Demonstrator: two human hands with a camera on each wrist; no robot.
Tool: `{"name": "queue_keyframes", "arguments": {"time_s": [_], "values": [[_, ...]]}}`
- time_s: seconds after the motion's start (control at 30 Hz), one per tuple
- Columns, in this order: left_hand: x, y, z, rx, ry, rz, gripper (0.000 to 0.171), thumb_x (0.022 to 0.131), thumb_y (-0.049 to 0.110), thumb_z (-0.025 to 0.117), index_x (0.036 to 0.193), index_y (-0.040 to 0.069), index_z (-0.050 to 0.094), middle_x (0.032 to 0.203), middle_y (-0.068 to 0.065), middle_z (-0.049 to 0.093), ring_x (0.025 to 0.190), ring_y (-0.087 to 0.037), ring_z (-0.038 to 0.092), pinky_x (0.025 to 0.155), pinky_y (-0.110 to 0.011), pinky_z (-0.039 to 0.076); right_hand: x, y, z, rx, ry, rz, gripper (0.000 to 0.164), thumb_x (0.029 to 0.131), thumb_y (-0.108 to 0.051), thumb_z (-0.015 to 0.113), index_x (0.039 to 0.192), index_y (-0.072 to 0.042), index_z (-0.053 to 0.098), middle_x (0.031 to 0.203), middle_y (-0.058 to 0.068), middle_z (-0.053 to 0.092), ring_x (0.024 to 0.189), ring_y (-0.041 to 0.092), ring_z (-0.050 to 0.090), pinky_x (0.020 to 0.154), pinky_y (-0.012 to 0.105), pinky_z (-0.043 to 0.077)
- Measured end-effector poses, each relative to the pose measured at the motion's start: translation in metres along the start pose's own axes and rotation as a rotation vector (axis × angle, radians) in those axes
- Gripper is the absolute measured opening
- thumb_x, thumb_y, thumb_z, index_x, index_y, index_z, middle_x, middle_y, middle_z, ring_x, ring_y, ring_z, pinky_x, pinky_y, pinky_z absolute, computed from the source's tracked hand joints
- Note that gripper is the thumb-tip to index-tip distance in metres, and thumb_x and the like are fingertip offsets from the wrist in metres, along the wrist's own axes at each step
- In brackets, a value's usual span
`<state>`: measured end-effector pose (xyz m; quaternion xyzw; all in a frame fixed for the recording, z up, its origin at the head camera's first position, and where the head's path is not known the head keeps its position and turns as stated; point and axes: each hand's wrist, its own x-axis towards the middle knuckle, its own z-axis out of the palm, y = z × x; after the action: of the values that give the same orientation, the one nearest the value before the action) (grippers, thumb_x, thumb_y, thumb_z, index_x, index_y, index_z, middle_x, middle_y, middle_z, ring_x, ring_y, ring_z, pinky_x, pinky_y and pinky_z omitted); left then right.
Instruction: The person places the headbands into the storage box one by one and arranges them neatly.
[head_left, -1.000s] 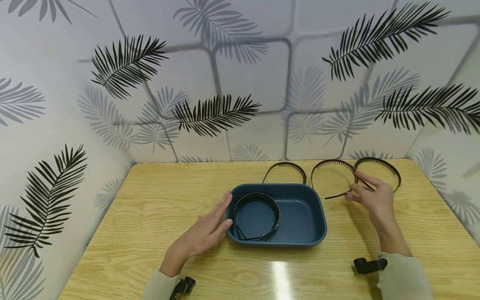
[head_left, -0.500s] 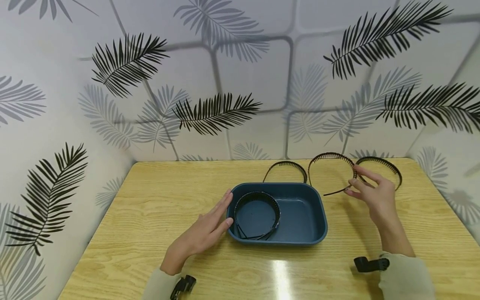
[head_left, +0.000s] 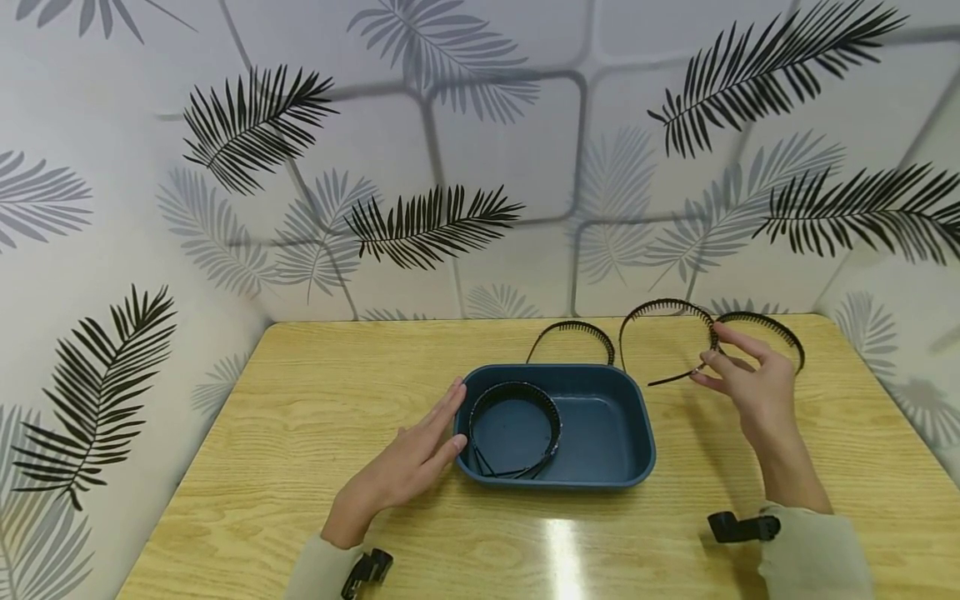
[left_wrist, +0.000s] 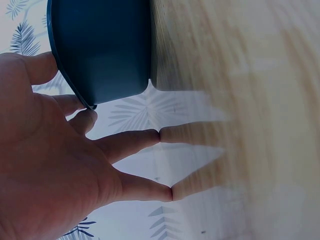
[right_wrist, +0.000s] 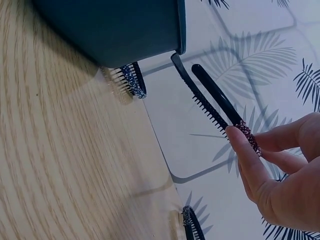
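Note:
My right hand [head_left: 761,396] pinches a black toothed headband [right_wrist: 215,92] between thumb and fingers, right of the tub. In the right wrist view, reddish sparkly stones cover part of its outer side and the band is held up off the table. A blue rectangular tub [head_left: 600,429] stands at the middle. Inside its left half lie several dark headbands [head_left: 555,425] stacked in a ring. My left hand [head_left: 405,467] rests at the tub's left end, fingers mostly straight; the left wrist view shows thumb and fingertips at the rim and two fingertips on the table.
One headband [head_left: 577,325] stands behind the tub, its lower part hidden. Another headband [head_left: 776,327] stands at the back right, partly behind my right hand. The wooden table [head_left: 315,375] meets a leaf-patterned wall [head_left: 517,275] at its back edge.
My right hand has raised the pinched headband slightly upward in the head view. The left hand and the tub stay where they were.

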<state>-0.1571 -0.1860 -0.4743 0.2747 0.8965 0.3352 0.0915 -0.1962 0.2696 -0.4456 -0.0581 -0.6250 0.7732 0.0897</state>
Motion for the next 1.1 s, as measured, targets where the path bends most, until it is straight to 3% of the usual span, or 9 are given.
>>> {"name": "queue_keyframes", "arguments": {"time_s": [0.3, 0.57, 0.8, 1.03, 1.1], "values": [[0.001, -0.001, 0.0, 0.005, 0.005, 0.012, 0.067, 0.112, 0.04, 0.04, 0.167, 0.02, 0.006, 0.172, 0.002, 0.001, 0.155, -0.027, 0.015, 0.102, -0.086, 0.016, -0.002, -0.003, 0.002, 0.035, 0.026, -0.035, 0.059, 0.096, 0.01, 0.063, 0.15, 0.013, 0.04, 0.137, -0.001, 0.039, 0.09, 0.011, 0.069, 0.072, 0.029, 0.06], [0.0, -0.001, 0.0, 0.002, -0.001, 0.005, 0.068, 0.112, 0.041, 0.039, 0.167, 0.021, 0.006, 0.172, 0.004, 0.001, 0.155, -0.026, 0.015, 0.103, -0.085, 0.016, -0.005, -0.008, 0.008, 0.106, -0.017, -0.083, 0.057, 0.094, 0.011, 0.066, 0.148, 0.012, 0.046, 0.133, 0.001, 0.042, 0.091, 0.015, 0.07, 0.072, 0.032, 0.06], [0.0, 0.0, 0.0, -0.012, 0.008, 0.01, 0.066, 0.112, 0.037, 0.04, 0.167, 0.019, 0.007, 0.173, 0.001, 0.001, 0.155, -0.027, 0.015, 0.1, -0.087, 0.014, -0.008, -0.01, 0.014, 0.139, -0.057, -0.073, 0.056, 0.094, 0.011, 0.066, 0.147, 0.01, 0.048, 0.135, 0.002, 0.043, 0.094, 0.016, 0.069, 0.073, 0.032, 0.06], [0.0, 0.0, 0.0, -0.011, 0.003, 0.003, 0.067, 0.112, 0.04, 0.039, 0.167, 0.02, 0.007, 0.172, 0.003, 0.001, 0.155, -0.025, 0.015, 0.101, -0.087, 0.014, -0.009, -0.011, 0.019, 0.121, -0.079, -0.024, 0.061, 0.095, 0.008, 0.068, 0.151, 0.008, 0.044, 0.161, 0.018, 0.027, 0.101, 0.01, 0.068, 0.075, 0.032, 0.06], [0.001, -0.001, 0.001, -0.012, 0.003, 0.001, 0.067, 0.112, 0.04, 0.039, 0.167, 0.02, 0.007, 0.173, 0.002, 0.002, 0.155, -0.025, 0.015, 0.101, -0.087, 0.013, -0.009, -0.01, 0.021, 0.113, -0.086, -0.016, 0.06, 0.095, 0.008, 0.068, 0.151, 0.008, 0.045, 0.16, 0.017, 0.031, 0.101, 0.009, 0.068, 0.075, 0.032, 0.06]]}}
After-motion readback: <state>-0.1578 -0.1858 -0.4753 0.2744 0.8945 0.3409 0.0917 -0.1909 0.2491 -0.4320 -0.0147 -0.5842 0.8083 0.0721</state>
